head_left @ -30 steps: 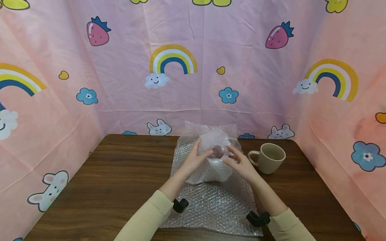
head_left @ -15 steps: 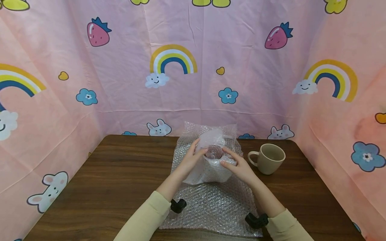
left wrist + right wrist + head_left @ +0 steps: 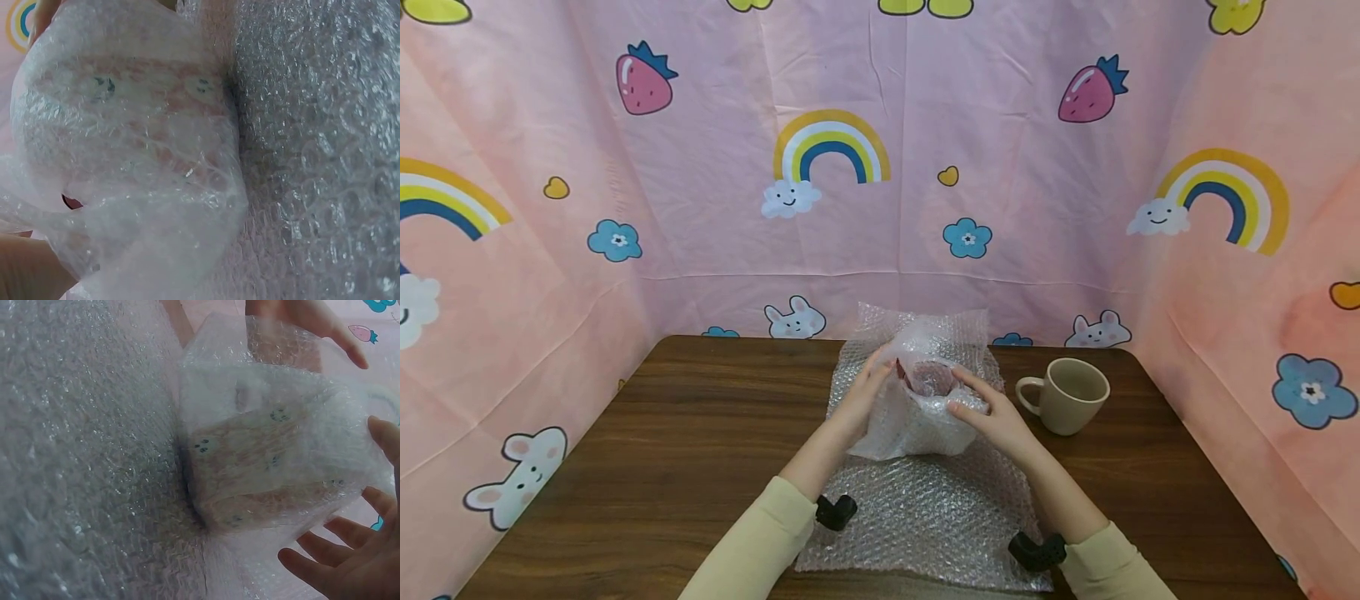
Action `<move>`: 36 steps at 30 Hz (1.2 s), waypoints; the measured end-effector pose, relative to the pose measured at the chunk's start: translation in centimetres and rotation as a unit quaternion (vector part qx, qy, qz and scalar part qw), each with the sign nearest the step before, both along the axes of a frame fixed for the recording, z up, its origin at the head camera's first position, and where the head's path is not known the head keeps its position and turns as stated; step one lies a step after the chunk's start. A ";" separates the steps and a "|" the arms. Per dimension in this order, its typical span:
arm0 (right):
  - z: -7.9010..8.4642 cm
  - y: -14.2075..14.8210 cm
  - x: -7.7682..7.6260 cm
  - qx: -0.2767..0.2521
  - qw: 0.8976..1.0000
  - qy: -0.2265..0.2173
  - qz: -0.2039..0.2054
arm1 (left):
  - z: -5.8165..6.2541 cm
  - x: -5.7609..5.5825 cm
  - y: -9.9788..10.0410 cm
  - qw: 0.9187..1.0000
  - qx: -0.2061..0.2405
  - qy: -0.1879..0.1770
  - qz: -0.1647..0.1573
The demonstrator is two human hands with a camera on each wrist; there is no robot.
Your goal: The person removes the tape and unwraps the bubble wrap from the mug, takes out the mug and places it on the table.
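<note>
A translucent bubble-wrap bag (image 3: pixel 912 425) stands with its mouth facing up. Through the film in both wrist views shows an object (image 3: pixel 244 453) with pale and pinkish-brown areas and small dark marks; its kind is blurred. In the head view a strip of dark red shows at the mouth, beside a round piece of bubble wrap (image 3: pixel 932 379). My left hand (image 3: pixel 863 398) holds the bag's left side by the mouth, thumb at the edge. My right hand (image 3: pixel 996 417) rests against the right side; in the right wrist view its fingers (image 3: pixel 337 536) are spread along the film.
A large bubble-wrap sheet (image 3: pixel 928 521) lies under the bag on the dark wooden table (image 3: pixel 722 433). Close by on the right stands a beige mug (image 3: pixel 1073 396), handle towards the bag. A patterned cloth (image 3: pixel 902 233) hangs round the back and sides.
My left hand has moved outward to the left, drawing the bag's mouth wider. The right hand has shifted slightly left and now stays still. The mug has not moved.
</note>
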State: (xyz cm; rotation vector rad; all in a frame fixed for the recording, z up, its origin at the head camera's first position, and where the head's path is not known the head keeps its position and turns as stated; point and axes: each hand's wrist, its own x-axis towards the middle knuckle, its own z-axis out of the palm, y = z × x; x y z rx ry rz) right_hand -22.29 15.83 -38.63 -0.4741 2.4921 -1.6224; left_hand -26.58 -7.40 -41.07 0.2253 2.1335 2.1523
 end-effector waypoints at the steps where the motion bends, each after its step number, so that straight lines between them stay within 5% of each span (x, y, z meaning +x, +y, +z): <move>1: 0.0 0.0 0.0 -0.002 1.000 -0.001 0.000 | 0.0 -0.1 -0.1 1.000 0.013 -0.015 0.005; 8: -0.3 0.0 0.0 -0.016 1.000 -0.005 0.002 | -0.1 -0.5 -0.4 0.990 0.093 -0.097 0.029; 20: -0.9 0.2 -0.2 -0.016 1.000 0.006 0.004 | -1.2 -0.8 -2.1 0.981 0.168 -0.094 0.021; 29: -1.1 0.1 -0.3 -0.011 1.000 0.011 0.000 | -1.4 -1.2 -3.1 0.966 0.225 -0.128 -0.010; 36: -0.8 0.1 0.1 -0.015 1.000 0.007 0.003 | -1.9 -1.6 -3.8 0.956 0.251 -0.148 0.010</move>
